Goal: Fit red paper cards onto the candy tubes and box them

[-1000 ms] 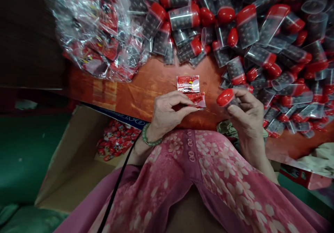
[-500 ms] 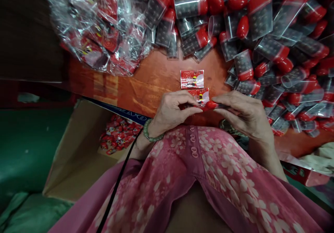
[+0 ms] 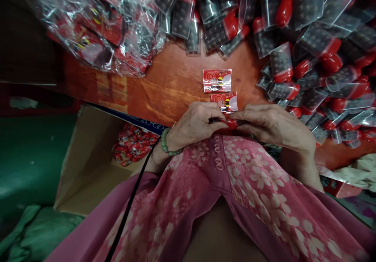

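My left hand [image 3: 197, 125], with a green bead bracelet at the wrist, pinches a small red packet [image 3: 223, 121] near the table's front edge. From the other side my right hand [image 3: 264, 124] has its fingers closed on a red-capped piece [image 3: 233, 124] that meets the packet between both hands; its far part is hidden by the fingers. Just beyond the fingertips a printed red packet [image 3: 225, 102] lies flat, and another printed packet [image 3: 217, 80] lies a little farther back.
Clear containers with red caps [image 3: 281, 63] are heaped at the back and right of the orange table [image 3: 173, 80]. A plastic bag of red packets [image 3: 100, 31] sits back left. Below left, a cardboard box [image 3: 85, 164] holds small red pieces.
My right hand has moved left, so its fingertips are closer to my left hand. The red-capped piece has gone in among the fingers. The view has shifted slightly.
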Demonstrator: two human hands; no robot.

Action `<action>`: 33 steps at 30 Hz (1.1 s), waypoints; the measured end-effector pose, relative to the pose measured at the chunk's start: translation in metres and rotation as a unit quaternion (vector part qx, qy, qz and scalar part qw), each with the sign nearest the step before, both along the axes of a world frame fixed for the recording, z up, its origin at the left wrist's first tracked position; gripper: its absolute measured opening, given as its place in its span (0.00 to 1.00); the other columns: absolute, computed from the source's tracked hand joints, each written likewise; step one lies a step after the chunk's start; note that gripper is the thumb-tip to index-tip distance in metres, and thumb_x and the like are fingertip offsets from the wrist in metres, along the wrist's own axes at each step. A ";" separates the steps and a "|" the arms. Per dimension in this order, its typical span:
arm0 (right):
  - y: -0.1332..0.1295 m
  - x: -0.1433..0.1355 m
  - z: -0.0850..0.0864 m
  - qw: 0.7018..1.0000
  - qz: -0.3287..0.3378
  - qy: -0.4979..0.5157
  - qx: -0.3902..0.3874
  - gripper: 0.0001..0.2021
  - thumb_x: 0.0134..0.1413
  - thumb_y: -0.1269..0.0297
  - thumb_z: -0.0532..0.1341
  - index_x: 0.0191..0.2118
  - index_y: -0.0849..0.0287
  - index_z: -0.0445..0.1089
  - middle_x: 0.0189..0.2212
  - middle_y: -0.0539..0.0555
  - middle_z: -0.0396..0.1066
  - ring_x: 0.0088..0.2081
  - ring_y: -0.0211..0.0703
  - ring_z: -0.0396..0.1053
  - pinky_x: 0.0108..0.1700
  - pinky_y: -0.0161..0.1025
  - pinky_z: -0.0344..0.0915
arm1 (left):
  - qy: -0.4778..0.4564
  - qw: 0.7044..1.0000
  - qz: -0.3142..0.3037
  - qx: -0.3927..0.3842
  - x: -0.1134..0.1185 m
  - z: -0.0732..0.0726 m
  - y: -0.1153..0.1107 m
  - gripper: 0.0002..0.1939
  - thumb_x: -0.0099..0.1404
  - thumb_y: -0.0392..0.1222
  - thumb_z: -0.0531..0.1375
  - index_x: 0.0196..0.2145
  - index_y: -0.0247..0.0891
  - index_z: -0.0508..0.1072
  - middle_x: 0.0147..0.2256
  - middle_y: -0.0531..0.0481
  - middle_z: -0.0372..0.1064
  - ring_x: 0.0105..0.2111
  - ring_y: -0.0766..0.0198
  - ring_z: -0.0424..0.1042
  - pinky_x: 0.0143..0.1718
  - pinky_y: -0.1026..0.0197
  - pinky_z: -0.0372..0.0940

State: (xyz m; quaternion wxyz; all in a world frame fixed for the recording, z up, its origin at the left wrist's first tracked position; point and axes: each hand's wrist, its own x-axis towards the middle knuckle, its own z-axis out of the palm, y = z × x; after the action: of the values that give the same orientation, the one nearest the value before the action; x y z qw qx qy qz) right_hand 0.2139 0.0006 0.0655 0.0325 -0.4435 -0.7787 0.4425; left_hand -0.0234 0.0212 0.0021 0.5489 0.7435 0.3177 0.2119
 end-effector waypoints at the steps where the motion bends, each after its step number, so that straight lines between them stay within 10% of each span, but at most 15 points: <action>1: 0.002 0.000 0.000 1.000 0.001 0.007 -0.009 0.17 0.64 0.67 0.61 0.56 0.49 0.76 0.43 0.52 0.81 0.40 0.44 0.78 0.42 0.40 0.71 | 0.003 1.000 -0.002 -0.001 -0.001 0.000 0.000 0.05 0.65 0.38 0.67 0.31 0.36 0.80 0.30 0.51 0.77 0.31 0.67 0.74 0.35 0.64 0.65; 12: 0.013 -0.003 -0.012 0.990 -0.014 0.112 -0.081 0.16 0.62 0.67 0.62 0.53 0.53 0.77 0.44 0.51 0.83 0.40 0.43 0.80 0.43 0.38 0.72 | -0.014 0.993 -0.051 -0.106 -0.005 -0.002 0.012 0.09 0.66 0.43 0.66 0.32 0.36 0.83 0.28 0.51 0.78 0.27 0.68 0.73 0.31 0.66 0.65; 22: 0.000 -0.014 -0.029 0.911 -0.303 0.235 -0.155 0.13 0.54 0.59 0.70 0.44 0.58 0.79 0.32 0.48 0.79 0.29 0.35 0.72 0.31 0.32 0.69 | -0.186 0.915 0.128 -0.333 -0.012 -0.002 -0.004 0.39 0.56 0.67 0.69 0.56 0.37 0.75 0.50 0.37 0.79 0.47 0.52 0.81 0.47 0.53 0.76; 33: 0.002 -0.053 -0.046 0.907 -0.342 0.241 0.045 0.15 0.60 0.59 0.66 0.51 0.58 0.77 0.42 0.54 0.81 0.41 0.42 0.78 0.48 0.40 0.74 | -0.236 0.820 0.297 -0.429 0.018 -0.011 -0.010 0.23 0.54 0.60 0.73 0.27 0.36 0.76 0.24 0.55 0.74 0.25 0.70 0.73 0.34 0.64 0.71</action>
State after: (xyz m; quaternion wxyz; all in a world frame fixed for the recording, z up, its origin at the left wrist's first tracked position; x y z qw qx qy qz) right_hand 0.1607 0.0028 0.0198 0.3887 -0.5608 -0.5664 0.4623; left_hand -0.0056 0.0107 -0.0089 0.7810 0.2301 0.4421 0.3763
